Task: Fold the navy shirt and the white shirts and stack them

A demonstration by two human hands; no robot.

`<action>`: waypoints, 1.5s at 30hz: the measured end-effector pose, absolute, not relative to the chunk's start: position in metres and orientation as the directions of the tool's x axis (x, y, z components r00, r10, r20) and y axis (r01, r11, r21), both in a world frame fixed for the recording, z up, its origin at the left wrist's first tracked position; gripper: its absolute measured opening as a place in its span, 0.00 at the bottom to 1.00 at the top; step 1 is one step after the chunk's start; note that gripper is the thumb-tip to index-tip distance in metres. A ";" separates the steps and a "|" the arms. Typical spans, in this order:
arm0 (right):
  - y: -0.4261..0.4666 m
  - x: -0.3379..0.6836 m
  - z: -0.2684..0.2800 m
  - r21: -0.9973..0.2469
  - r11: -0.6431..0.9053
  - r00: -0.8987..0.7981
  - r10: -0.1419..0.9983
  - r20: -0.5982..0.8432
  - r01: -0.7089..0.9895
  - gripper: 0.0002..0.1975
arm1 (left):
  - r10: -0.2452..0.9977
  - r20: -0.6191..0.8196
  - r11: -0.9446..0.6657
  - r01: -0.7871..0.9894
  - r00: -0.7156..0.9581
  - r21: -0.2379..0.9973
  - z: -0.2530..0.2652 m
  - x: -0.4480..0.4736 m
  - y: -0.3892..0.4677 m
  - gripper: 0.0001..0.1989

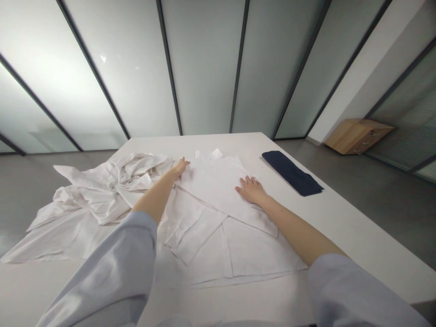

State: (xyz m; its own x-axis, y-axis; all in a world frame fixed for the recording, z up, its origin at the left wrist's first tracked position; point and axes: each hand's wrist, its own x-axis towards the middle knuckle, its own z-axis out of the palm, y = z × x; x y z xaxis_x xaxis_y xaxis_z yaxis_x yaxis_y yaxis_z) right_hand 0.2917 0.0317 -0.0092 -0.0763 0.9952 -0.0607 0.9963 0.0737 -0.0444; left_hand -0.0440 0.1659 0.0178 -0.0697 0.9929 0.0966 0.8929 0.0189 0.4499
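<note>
A white collared garment point(218, 186) lies spread on the table in front of me, its collar point(216, 153) at the far end. One sleeve point(199, 229) is folded slantwise across its body, and the hem faces me. My right hand point(252, 190) rests flat on the right side of the garment, fingers spread. At the upper left edge of the garment is my left hand point(181, 168), its fingers stretched out and nothing visible in them. The left hand is close to a heap of crumpled white cloth point(116, 186).
The crumpled cloth hangs over the table's left side. A folded dark navy cloth point(291, 172) lies near the right edge of the white table point(361, 240). Beyond stand frosted glass panels point(204, 68), with a wooden cabinet point(357, 135) on the floor at right.
</note>
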 end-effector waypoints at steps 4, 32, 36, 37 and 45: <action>0.036 0.296 -0.005 -0.049 0.077 -0.080 0.993 -0.085 0.996 0.34 | 0.997 0.067 0.000 0.938 -0.025 0.347 0.006 -0.043 0.139 0.33; 0.036 0.301 -0.014 -0.070 -0.033 0.029 0.998 -0.055 0.997 0.34 | 0.970 0.106 -0.226 0.973 0.220 0.053 0.002 -0.001 0.054 0.37; 0.034 0.300 -0.014 -0.062 -0.049 0.045 0.997 -0.060 0.997 0.34 | 0.967 0.020 -0.255 0.964 0.255 0.078 -0.007 -0.001 0.050 0.37; 0.033 0.299 -0.014 -0.061 -0.050 0.046 0.997 -0.061 0.997 0.34 | 0.968 0.005 -0.250 0.965 0.251 0.077 -0.009 -0.002 0.050 0.37; 0.020 0.288 -0.001 0.071 -0.027 0.029 0.999 -0.040 0.997 0.32 | 0.971 -0.040 -0.234 0.971 0.236 0.036 -0.012 -0.008 0.046 0.40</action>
